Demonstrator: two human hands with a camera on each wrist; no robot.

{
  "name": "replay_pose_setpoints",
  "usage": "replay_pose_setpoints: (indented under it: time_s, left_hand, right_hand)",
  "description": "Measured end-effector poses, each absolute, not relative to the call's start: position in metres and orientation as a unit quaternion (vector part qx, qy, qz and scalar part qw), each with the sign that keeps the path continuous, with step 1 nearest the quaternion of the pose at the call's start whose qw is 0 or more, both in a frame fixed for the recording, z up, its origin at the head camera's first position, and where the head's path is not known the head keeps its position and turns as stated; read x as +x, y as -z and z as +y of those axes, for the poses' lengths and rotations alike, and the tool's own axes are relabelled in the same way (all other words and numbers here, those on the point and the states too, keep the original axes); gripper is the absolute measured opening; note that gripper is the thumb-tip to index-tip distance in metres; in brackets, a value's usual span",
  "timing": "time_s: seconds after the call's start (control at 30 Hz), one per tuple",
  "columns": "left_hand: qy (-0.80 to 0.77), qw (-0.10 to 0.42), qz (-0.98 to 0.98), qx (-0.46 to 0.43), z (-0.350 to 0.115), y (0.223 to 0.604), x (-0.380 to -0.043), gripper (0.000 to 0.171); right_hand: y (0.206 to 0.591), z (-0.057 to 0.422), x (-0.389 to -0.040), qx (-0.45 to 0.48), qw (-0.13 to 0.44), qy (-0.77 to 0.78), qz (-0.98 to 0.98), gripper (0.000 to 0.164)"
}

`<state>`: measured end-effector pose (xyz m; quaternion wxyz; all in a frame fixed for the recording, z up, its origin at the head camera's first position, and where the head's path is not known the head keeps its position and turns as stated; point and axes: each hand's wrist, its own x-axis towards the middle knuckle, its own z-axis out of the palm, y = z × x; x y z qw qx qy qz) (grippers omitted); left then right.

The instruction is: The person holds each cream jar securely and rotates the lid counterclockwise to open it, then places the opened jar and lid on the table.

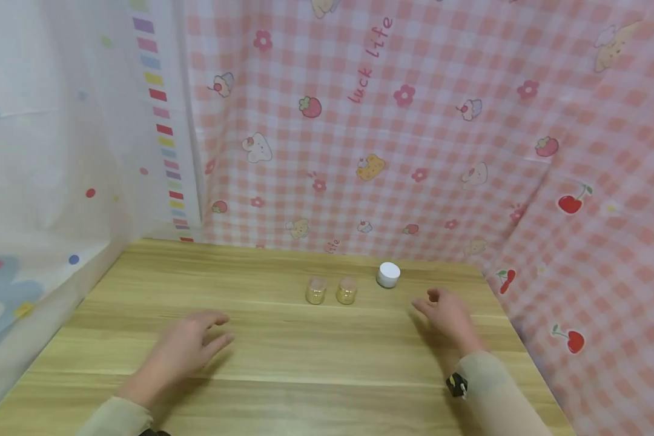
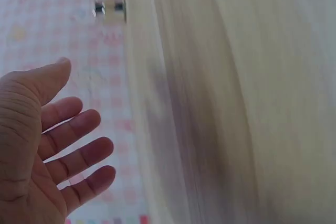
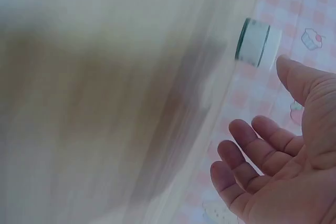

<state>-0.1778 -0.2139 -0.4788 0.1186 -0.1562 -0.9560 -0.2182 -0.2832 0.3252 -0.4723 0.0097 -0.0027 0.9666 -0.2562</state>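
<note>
Standing near right hand [image 1: 450,316], slightly apart — white jar [image 1: 388,275].

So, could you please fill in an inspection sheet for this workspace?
Surface: wood-grain table, pale and lengthwise-streaked.
Job's things: left gold container and right gold container stand side by side, apart; white-topped container stands to their right, slightly farther back.
Clutter: nothing seen.
Hands: left hand holds nothing; right hand holds nothing, nearest the white-topped container, not touching it.
Cables: nothing seen.
Surroundings: pink checked cloth behind and at right; whitish printed cloth at left.
</note>
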Motion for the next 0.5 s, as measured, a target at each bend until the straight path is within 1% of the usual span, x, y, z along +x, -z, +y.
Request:
replay_pose_setpoints:
  time_s: [0.13,0.3,0.43,0.5]
  left_hand:
    - [0.219,0.116,-0.950,-0.188,-0.195,0.478,-0.169,0.036]
    - [0.205,0.104,-0.948,-0.221,-0.173,0.478,-0.162,0.038]
    - [0.188,0.115,-0.941,-0.256,-0.160,0.478,-0.156,0.038]
    - [0.185,0.119,-0.937,-0.270,-0.155,0.477,-0.153,0.038]
  right_hand:
    - [0.474,0.307,-0.297,0.003,0.013,0.276,0.961,0.075]
    - [0.472,0.287,-0.307,0.009,0.026,0.311,0.950,0.079]
    - [0.470,0.276,-0.313,0.013,0.035,0.342,0.939,0.084]
    - [0.472,0.273,-0.317,0.013,0.031,0.346,0.938,0.086]
